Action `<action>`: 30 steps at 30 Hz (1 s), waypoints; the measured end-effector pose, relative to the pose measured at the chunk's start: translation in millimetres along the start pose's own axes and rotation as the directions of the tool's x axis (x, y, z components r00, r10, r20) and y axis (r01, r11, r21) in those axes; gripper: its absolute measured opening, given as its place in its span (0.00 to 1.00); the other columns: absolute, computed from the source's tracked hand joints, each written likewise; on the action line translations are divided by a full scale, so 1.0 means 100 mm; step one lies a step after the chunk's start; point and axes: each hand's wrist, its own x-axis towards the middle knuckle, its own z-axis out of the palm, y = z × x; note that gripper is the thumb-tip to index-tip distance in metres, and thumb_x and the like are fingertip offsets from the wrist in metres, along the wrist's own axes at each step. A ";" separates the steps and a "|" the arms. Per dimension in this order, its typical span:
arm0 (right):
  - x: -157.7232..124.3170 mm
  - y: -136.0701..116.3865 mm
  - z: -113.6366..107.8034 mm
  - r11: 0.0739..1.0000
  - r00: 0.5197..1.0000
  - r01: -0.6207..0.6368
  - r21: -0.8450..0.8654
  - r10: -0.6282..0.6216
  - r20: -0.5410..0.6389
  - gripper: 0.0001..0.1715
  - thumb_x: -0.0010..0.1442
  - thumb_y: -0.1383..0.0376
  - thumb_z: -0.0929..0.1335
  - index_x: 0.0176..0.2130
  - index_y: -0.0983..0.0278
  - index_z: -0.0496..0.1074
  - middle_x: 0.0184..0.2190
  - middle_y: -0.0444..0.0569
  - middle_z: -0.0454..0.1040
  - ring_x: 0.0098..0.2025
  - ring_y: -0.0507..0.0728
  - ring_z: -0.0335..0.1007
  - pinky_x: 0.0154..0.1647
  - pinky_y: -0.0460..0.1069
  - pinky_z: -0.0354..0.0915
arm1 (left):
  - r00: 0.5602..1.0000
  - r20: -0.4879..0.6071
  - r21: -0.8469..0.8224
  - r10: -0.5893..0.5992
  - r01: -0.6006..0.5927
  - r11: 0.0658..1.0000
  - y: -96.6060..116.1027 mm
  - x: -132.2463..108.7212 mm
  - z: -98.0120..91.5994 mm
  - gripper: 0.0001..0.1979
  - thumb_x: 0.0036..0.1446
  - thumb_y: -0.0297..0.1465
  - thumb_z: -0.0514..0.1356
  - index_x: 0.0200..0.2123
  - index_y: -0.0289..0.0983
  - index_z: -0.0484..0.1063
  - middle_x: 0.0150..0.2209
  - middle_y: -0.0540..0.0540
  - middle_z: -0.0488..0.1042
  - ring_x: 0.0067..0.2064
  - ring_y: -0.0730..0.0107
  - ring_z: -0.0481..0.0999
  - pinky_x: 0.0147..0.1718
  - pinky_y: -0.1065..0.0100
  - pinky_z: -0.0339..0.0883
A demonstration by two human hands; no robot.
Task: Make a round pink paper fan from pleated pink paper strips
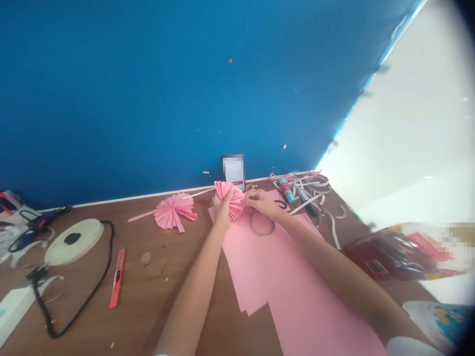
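A pink pleated paper fan stands raised above the table, its folds spread out. My left hand grips it from the left, thumb across the pleats. At its right edge the fingers of my right hand are pinched together on the paper; the exact spot they hold is partly hidden. A second pink paper fan lies open to the left, with pink strips by it. Beneath my hands is a large pink paper sheet with a notched edge, and a thin grey ring rests on it.
A phone leans on the blue wall. Paper strips and a glue stick lie at the back right. To the left are a red utility knife, a black cable and a round white disc. A plastic bag lies right.
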 end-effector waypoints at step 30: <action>0.10 0.15 -0.02 0.994 0.958 0.006 0.107 0.026 -0.286 0.10 0.48 0.67 0.62 0.25 0.63 0.72 0.26 0.43 0.70 0.28 0.52 0.60 0.31 0.47 0.56 | 0.970 0.241 0.158 0.045 -0.085 0.984 0.04 -0.06 0.03 0.26 0.45 0.26 0.61 0.51 0.37 0.67 0.43 0.44 0.74 0.42 0.64 0.75 0.42 0.65 0.69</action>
